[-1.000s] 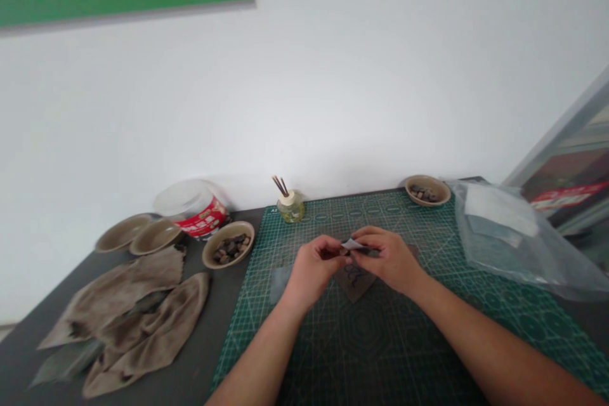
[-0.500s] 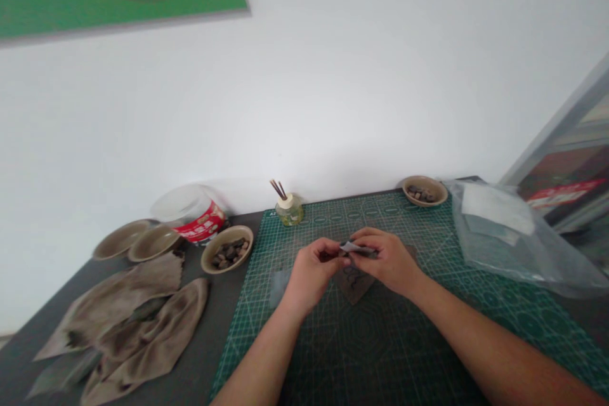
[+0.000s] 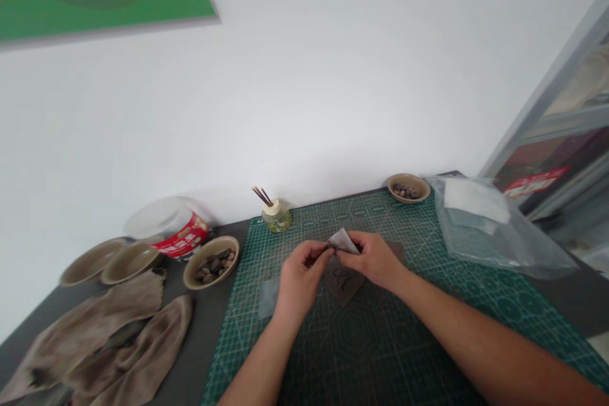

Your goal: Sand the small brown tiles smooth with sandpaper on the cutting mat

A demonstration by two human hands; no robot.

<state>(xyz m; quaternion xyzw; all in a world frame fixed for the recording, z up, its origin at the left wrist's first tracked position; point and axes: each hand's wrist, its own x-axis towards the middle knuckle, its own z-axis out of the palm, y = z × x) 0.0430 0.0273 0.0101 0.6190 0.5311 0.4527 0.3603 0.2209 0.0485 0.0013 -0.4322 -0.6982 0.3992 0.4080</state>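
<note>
My left hand (image 3: pixel 299 276) and my right hand (image 3: pixel 373 258) meet over the middle of a green cutting mat (image 3: pixel 390 342). My right hand pinches a small grey folded sheet (image 3: pixel 342 240) that sticks up between the hands. My left hand's fingers are curled shut on a small dark piece that I cannot make out well. Under the hands lies a brown square sheet (image 3: pixel 343 281) with dark marks on it. A small pale grey sheet (image 3: pixel 269 297) lies flat on the mat just left of my left hand.
A bowl of dark stones (image 3: pixel 212 262) stands left of the mat, and a second one (image 3: pixel 408 188) at its far edge. A reed diffuser bottle (image 3: pixel 276 214), a red-labelled tub (image 3: pixel 174 231), two empty bowls (image 3: pixel 110 259), stained cloths (image 3: pixel 102 336) and a plastic bag (image 3: pixel 490 228) surround the mat.
The camera has swung, so everything has shifted left in the picture. The grey sheet now stands more upright between my fingers. My hands stay together at the same spot on the mat.
</note>
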